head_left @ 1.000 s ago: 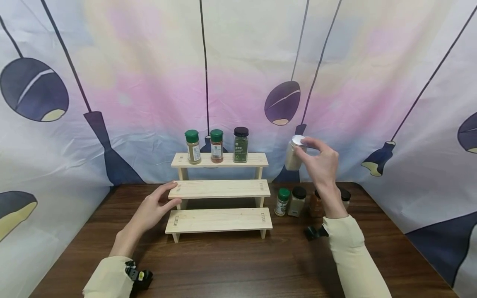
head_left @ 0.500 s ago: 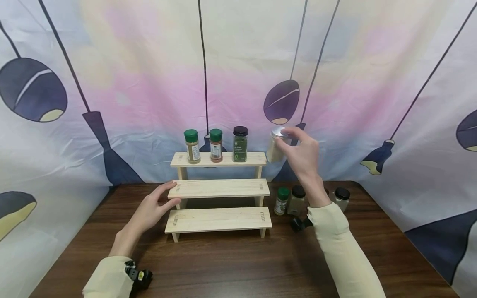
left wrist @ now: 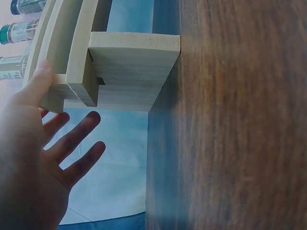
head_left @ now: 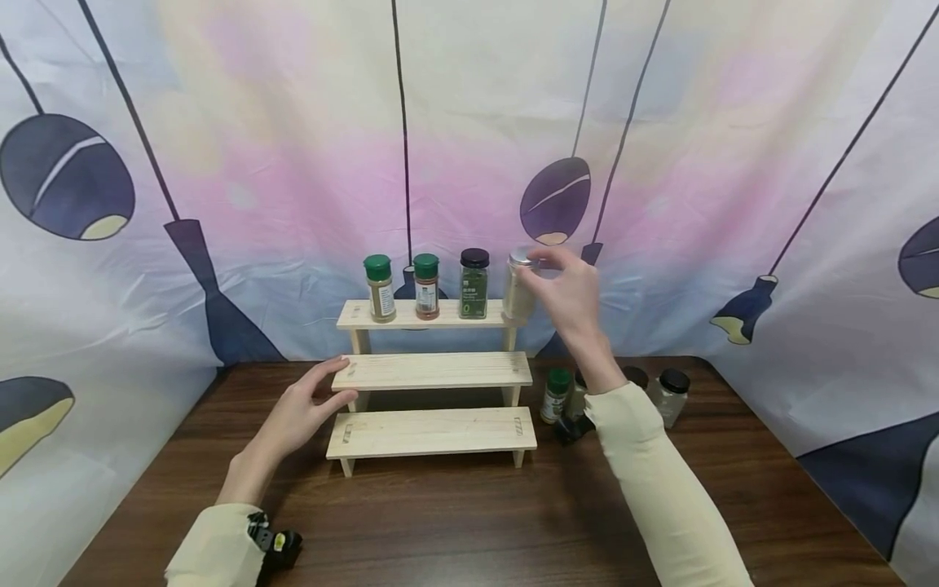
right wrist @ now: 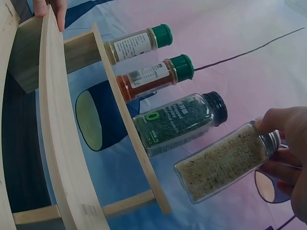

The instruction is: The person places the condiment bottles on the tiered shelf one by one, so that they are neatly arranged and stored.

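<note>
My right hand [head_left: 568, 297] pinches the silver lid of a glass spice jar [head_left: 517, 293] filled with pale speckled seasoning. In the right wrist view, the tilted jar [right wrist: 223, 163] has its base just off the top shelf's right end, beside a black-capped jar of green herbs [right wrist: 175, 124]. My left hand [head_left: 299, 412] holds the left end of the middle shelf of a three-tier wooden rack [head_left: 431, 371], thumb and a finger on either side of the board; its other fingers [left wrist: 79, 134] are spread free. Two green-capped spice bottles [head_left: 381, 289] stand upright at the top shelf's left.
Right of the rack, a green-capped bottle [head_left: 555, 397] and several black-capped jars [head_left: 669, 398] stand on the dark wooden table [head_left: 440, 526]; my right forearm partly hides them. A patterned cloth [head_left: 293, 163] hangs close behind the rack.
My right hand has carried the silver-lidded spice jar left, from beyond the rack's right side to the top shelf's right end. The left hand has stayed on the rack.
</note>
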The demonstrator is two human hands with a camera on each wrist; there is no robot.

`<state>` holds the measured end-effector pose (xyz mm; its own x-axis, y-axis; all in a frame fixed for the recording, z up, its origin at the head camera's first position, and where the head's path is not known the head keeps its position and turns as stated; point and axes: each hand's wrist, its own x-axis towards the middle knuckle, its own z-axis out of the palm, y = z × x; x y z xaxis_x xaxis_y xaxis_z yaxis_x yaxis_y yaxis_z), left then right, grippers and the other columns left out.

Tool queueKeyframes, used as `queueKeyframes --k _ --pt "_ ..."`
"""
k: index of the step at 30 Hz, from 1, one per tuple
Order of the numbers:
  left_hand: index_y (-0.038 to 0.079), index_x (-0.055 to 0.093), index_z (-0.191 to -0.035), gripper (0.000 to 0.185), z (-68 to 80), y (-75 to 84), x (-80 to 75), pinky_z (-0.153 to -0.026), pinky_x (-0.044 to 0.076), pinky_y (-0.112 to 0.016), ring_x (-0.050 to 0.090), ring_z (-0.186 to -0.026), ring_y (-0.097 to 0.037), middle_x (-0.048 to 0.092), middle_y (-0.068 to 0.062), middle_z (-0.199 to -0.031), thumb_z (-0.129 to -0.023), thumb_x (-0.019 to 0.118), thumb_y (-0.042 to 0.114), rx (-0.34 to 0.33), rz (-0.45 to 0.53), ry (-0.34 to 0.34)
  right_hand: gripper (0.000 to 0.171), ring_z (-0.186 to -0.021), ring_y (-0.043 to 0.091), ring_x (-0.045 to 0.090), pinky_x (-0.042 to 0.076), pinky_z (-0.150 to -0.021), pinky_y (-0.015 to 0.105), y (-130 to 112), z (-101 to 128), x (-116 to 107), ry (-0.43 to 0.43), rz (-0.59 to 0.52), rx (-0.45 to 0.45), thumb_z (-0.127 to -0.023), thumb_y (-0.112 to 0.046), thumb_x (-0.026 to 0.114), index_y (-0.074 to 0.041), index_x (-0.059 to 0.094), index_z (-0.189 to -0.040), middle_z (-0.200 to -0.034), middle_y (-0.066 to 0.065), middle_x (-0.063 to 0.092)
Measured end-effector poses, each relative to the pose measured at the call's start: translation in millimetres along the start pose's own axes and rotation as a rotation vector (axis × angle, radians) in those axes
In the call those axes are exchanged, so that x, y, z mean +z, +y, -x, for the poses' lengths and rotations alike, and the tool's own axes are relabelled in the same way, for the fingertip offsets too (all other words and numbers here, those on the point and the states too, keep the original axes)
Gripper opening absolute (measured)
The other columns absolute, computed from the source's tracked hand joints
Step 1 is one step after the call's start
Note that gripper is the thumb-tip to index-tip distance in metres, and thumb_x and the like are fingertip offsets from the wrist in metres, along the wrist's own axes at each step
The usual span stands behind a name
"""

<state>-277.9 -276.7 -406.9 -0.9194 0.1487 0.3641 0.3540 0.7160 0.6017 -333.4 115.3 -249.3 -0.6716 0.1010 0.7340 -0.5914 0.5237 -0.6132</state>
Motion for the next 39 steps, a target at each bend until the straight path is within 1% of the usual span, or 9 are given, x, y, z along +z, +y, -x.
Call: queueKeyframes --k 4,8,18,25,28,31,39 --pt "0.018 0.044 -0.15 0.068 -0.3 0.8 -0.1 -0.106 0.038 -0.064 0.037 -0.143 -0.042 0.04 -0.013 -0.157 -0.094 0.065 0.049 0.002 0.001 -0.004 0.021 -0.09 0.028 0.073 0.054 -0.076 0.037 0.8 -1.4 5.4 -0.007 -0.002 -0.004 -0.078 -0.018 0.079 -0.009 0.077 -0.097 -0.099 0.012 0.077" --pt "0.017 0.044 -0.15 0.068 0.5 1.4 -0.3 -0.106 0.038 -0.064 0.037 -0.142 -0.042 0.04 -0.013 -0.157 -0.094 0.066 0.048 0.003 0.001 -0.004 0.02 -0.09 0.026 0.074 0.057 -0.08 0.042 3.1 -0.8 10.5 -0.02 0.008 -0.001 -0.079 -0.018 0.079 -0.009 0.077 -0.097 -0.098 0.011 0.077" --pt "0.018 0.044 -0.15 0.068 0.8 1.9 -0.8 -0.106 0.038 -0.065 0.037 -0.142 -0.043 0.04 -0.014 -0.157 -0.094 0.066 0.048 -0.001 -0.001 -0.005 0.021 -0.092 0.029 0.074 0.056 -0.086 0.049 9.3 2.2 17.8 -0.013 0.017 -0.001 -0.081 -0.019 0.079 -0.008 0.077 -0.098 -0.098 0.012 0.077" --pt "0.018 0.043 -0.151 0.068 0.3 0.8 0.1 -0.105 0.038 -0.065 0.038 -0.142 -0.044 0.039 -0.015 -0.157 -0.094 0.065 0.049 -0.012 -0.006 -0.007 0.023 -0.095 0.029 0.073 0.055 -0.09 0.049 9.0 3.1 18.9 -0.041 0.003 0.018 -0.083 -0.021 0.077 -0.008 0.076 -0.102 -0.102 0.012 0.076" --pt "0.018 0.043 -0.151 0.068 0.1 0.4 -0.1 -0.105 0.038 -0.065 0.037 -0.142 -0.044 0.038 -0.014 -0.158 -0.094 0.065 0.049 -0.017 -0.006 -0.011 0.025 -0.099 0.029 0.072 0.054 -0.092 0.049 9.0 3.5 18.9 -0.064 -0.002 0.031 -0.085 -0.022 0.076 -0.008 0.075 -0.105 -0.106 0.011 0.075" --pt "0.018 0.043 -0.151 0.068 -0.3 0.1 -0.4 -0.105 0.038 -0.065 0.037 -0.142 -0.044 0.038 -0.014 -0.158 -0.094 0.065 0.049 -0.017 -0.005 -0.013 0.026 -0.102 0.029 0.072 0.054 -0.094 0.047 9.6 3.9 18.5 -0.084 -0.009 0.037 -0.087 -0.021 0.075 -0.008 0.074 -0.109 -0.112 0.01 0.074" --pt "0.019 0.043 -0.151 0.068 -0.2 0.2 0.3 -0.106 0.036 -0.066 0.036 -0.143 -0.044 0.038 -0.014 -0.158 -0.094 0.064 0.049 -0.018 -0.006 -0.01 0.029 -0.105 0.031 0.071 0.054 -0.098 0.044 11.9 6.3 16.1 -0.112 -0.025 -0.007 -0.089 -0.019 0.075 -0.007 0.071 -0.115 -0.118 0.011 0.07"
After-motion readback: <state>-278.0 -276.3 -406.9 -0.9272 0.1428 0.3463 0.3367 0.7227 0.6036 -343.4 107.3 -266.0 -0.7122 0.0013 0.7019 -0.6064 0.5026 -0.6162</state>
